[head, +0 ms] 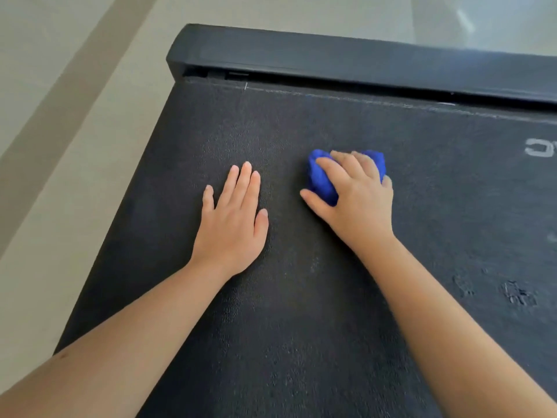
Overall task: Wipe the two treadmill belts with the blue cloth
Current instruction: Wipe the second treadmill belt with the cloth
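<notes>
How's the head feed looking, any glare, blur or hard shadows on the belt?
Head view: light is soft and even on the treadmill belt, no hard shadows; the right hand and blue cloth are slightly motion-blurred; the left hand is sharp; the floor at top right is washed out by glare.

Indoor exercise space, home or gym unclear, black textured treadmill belt (301, 312) beneath the fingers (245, 182), dark end cover (331, 58) beyond them, pale tiled floor (75, 131) to their left
</notes>
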